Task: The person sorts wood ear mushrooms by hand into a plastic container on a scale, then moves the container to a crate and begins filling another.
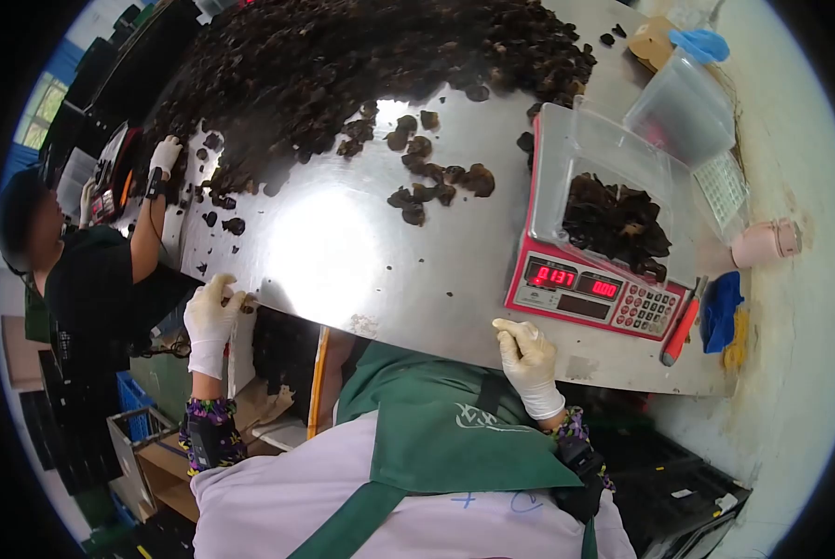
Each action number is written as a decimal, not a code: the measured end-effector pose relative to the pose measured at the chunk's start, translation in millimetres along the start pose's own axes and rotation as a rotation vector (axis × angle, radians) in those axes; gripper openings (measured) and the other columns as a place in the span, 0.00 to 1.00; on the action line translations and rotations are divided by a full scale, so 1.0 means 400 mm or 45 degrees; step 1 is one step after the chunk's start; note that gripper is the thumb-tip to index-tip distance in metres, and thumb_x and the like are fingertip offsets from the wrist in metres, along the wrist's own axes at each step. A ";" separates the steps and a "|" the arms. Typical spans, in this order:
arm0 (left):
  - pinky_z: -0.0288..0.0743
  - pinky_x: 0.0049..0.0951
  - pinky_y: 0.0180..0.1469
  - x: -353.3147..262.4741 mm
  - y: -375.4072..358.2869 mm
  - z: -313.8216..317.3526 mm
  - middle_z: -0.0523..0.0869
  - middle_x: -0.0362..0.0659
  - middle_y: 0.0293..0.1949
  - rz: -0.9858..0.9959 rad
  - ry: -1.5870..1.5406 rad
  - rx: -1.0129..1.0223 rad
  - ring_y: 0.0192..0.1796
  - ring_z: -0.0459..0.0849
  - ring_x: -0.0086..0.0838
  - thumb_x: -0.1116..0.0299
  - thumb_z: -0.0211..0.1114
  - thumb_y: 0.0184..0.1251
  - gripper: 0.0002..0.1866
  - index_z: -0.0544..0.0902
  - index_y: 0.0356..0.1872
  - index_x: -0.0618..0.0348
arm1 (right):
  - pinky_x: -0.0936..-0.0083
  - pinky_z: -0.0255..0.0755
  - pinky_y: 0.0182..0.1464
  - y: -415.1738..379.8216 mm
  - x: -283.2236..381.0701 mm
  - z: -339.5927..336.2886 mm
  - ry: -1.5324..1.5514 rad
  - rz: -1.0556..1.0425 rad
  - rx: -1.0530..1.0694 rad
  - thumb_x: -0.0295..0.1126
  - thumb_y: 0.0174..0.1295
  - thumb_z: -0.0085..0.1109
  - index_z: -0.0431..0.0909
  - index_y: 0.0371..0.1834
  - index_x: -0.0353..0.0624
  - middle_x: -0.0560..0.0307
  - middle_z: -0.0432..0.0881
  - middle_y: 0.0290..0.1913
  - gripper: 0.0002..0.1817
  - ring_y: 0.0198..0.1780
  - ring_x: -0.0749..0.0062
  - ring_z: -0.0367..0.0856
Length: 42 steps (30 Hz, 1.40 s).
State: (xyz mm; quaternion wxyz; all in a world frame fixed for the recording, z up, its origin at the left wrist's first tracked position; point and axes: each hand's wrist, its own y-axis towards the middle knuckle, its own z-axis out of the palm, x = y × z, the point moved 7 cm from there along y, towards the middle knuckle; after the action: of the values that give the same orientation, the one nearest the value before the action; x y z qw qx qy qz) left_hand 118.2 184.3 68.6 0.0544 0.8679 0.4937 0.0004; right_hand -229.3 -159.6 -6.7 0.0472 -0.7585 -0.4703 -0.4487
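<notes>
My left hand [210,321], in a pale glove, is at the table's near left edge. Its fingers are curled closed, with a small brownish bit by the fingertips that I cannot make out. My right hand [529,365], gloved too, hovers at the near edge below the scale, fingers loosely bent and apart, holding nothing visible. On the red-framed digital scale [576,303], reading 0.137, sits a clear plastic box [613,140] with dark wood ear mushrooms [615,222] inside. More wood ear pieces [436,182] lie loose on the metal table [417,307].
A large wood ear heap [343,56] covers the table's far side. Right of the scale are a red-handled knife [683,326], a blue cloth [720,312], a pink cup [767,244] and clear containers [683,107]. At left, a co-worker [91,270] reaches a gloved hand over the table.
</notes>
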 end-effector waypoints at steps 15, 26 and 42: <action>0.76 0.40 0.64 -0.681 0.290 0.224 0.83 0.47 0.60 0.968 -0.616 0.213 0.62 0.81 0.44 0.78 0.63 0.59 0.24 0.84 0.58 0.49 | 0.63 0.71 0.31 0.001 0.011 0.000 -0.098 0.039 -0.053 0.24 0.62 0.65 0.86 0.44 0.47 0.57 0.78 0.27 0.09 0.28 0.60 0.78; 0.78 0.40 0.56 -0.648 0.458 0.178 0.84 0.48 0.48 0.687 -0.820 -0.146 0.52 0.83 0.45 0.76 0.62 0.62 0.16 0.84 0.51 0.53 | 0.63 0.79 0.40 0.176 0.176 0.067 -0.168 -0.249 0.207 0.25 0.60 0.65 0.82 0.51 0.47 0.56 0.83 0.44 0.15 0.38 0.59 0.84; 0.78 0.41 0.52 -0.615 0.578 0.270 0.82 0.49 0.44 0.607 -0.704 -0.070 0.48 0.84 0.46 0.62 0.73 0.62 0.13 0.85 0.46 0.51 | 0.66 0.82 0.40 0.532 -0.034 0.215 -1.138 0.158 0.279 0.28 0.63 0.58 0.81 0.41 0.47 0.53 0.84 0.40 0.05 0.41 0.58 0.87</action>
State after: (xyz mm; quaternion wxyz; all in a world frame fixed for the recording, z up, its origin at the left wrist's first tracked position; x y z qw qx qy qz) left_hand 196.2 -153.8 -3.6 0.2077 0.9241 0.2440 -0.2082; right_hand -16.1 -244.0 6.9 -0.0536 -0.8947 -0.4428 -0.0218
